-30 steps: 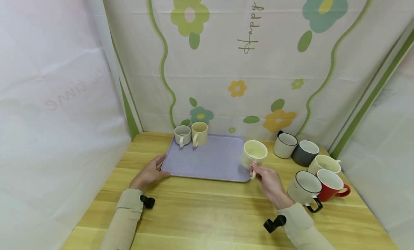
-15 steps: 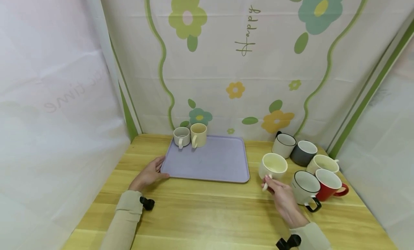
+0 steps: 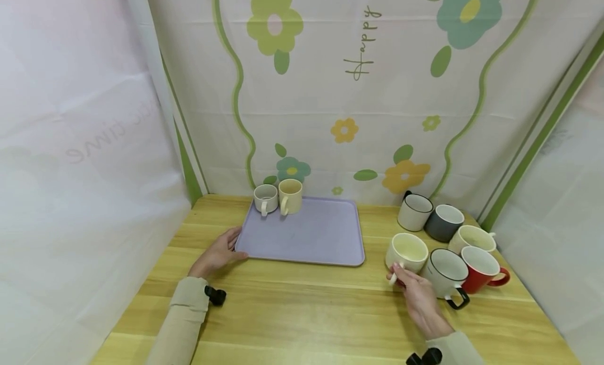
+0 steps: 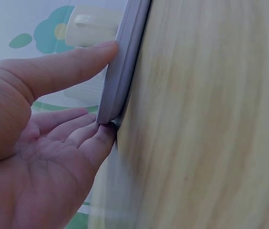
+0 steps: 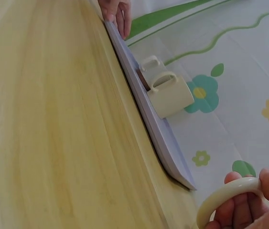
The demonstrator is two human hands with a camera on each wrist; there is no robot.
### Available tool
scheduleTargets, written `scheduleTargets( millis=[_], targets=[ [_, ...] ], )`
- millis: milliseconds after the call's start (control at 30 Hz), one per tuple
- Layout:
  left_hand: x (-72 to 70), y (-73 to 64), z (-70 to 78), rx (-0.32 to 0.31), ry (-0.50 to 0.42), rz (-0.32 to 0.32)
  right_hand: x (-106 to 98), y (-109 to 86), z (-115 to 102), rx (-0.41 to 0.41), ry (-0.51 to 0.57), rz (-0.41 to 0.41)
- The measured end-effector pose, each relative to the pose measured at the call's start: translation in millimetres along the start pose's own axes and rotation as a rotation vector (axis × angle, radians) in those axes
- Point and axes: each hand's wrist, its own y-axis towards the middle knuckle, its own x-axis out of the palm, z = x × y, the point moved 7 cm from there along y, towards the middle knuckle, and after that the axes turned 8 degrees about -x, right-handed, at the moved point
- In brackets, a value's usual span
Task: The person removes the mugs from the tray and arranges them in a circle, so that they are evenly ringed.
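My right hand [image 3: 421, 300] pinches the handle of a cream mug [image 3: 407, 249]; its curled fingers and thumb are around the pale handle [image 5: 229, 194] in the right wrist view. This mug is upright, right of the lilac tray [image 3: 325, 234]. Whether its base touches the table cannot be told. At the tray's near left corner, my left hand [image 3: 219, 255] rests with straight fingers; in the left wrist view, the thumb [image 4: 72, 69] touches the rim and a fingertip meets the corner from below. On the tray's back left stand a small white cup [image 3: 266, 200] and a pale yellow mug [image 3: 290, 197].
Close by on the right stand a black-rimmed white mug [image 3: 445, 273], a red mug [image 3: 478, 278], a cream mug [image 3: 472, 240], a dark grey mug [image 3: 443, 226] and another white mug [image 3: 414, 213]. Printed fabric [image 3: 302, 92] encloses the wooden table [image 3: 292, 312].
My right hand has moved the cream mug rightward and nearer, from over the tray's right edge to beside the black-rimmed mug. The left hand and tray have stayed in place.
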Motion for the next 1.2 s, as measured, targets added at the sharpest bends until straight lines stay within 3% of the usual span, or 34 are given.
scheduleTargets(
  millis=[367, 567, 667, 833, 933, 1067, 1200],
  targets=[
    [0.8, 1.4, 0.2, 0.008, -0.001, -0.002, -3.7, -0.8, 2.5, -0.02, -0.033, 0.009],
    [0.3, 0.4, 1.6, -0.001, 0.002, 0.002, -6.6, 1.1, -0.7, -0.034, -0.193, -0.026],
    [0.4, 0.3, 1.6, -0.004, 0.003, 0.003, -9.5, 1.2, -6.2, -0.067, -0.357, -0.072],
    [0.5, 1.0, -1.0, -0.006, 0.003, 0.004, -16.6, -6.4, -28.5, -0.209, -0.777, -0.128],
    [0.9, 1.4, -1.8, -0.012, -0.008, 0.003, -15.1, -15.2, -48.7, -0.328, -0.946, -0.159],
    [1.5, 2.3, -0.9, -0.023, -0.023, 0.0, -1.2, -28.2, -78.4, -0.484, -1.022, -0.221],
    [0.5, 3.7, 0.0, -0.025, -0.021, 0.005, 28.1, -34.9, -104.2, -0.62, -0.997, -0.288]
  ],
)
